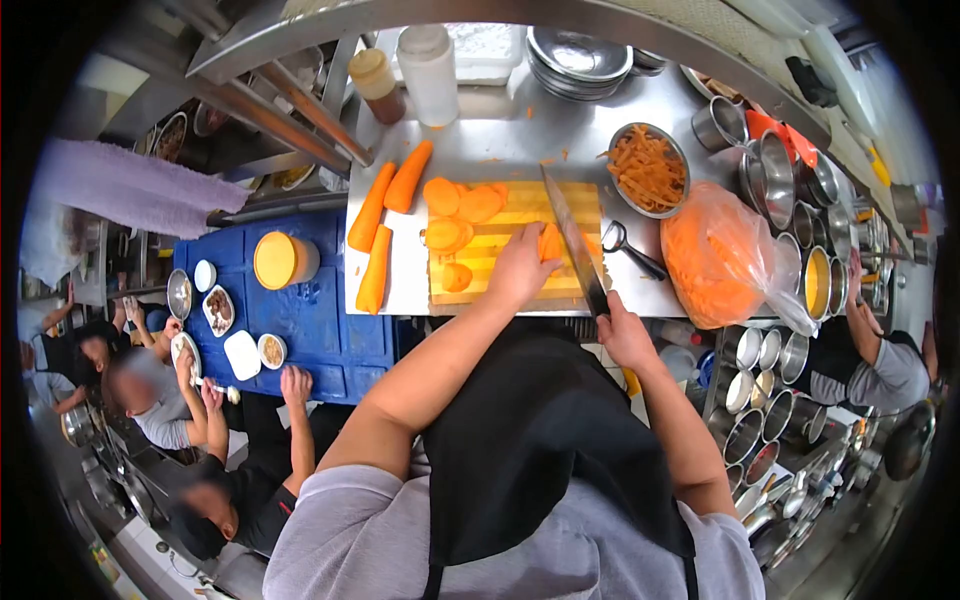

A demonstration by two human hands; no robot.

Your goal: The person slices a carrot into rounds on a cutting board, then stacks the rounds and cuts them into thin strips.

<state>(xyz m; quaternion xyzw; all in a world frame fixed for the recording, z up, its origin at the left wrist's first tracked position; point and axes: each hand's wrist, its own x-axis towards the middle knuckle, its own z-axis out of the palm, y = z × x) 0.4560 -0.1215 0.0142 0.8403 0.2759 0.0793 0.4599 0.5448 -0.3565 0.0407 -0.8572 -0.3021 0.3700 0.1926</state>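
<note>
My right hand (pixel 626 332) is closed round the dark handle of a kitchen knife (pixel 568 222), whose long blade points away over the right part of a striped wooden cutting board (pixel 500 293). Just left of the blade, my left hand (pixel 520 264) grips a piece of carrot (pixel 550 243), its fingers partly hiding it. Sliced carrot (pixel 480 204) lies in piles across the board's left half. Beside the board rest several whole peeled carrots (pixel 372 205). To the right are a black-handled peeler (pixel 634 250) and a metal bowl of carrot peelings (pixel 648 168).
A plastic bag of orange carrot pieces (pixel 705 260) sits at the counter's right. Squeeze bottles (pixel 428 75) and stacked metal bowls (pixel 580 62) stand behind. Left is a blue surface (pixel 345 345) with a lidded tub (pixel 284 260), small dishes and other people's hands.
</note>
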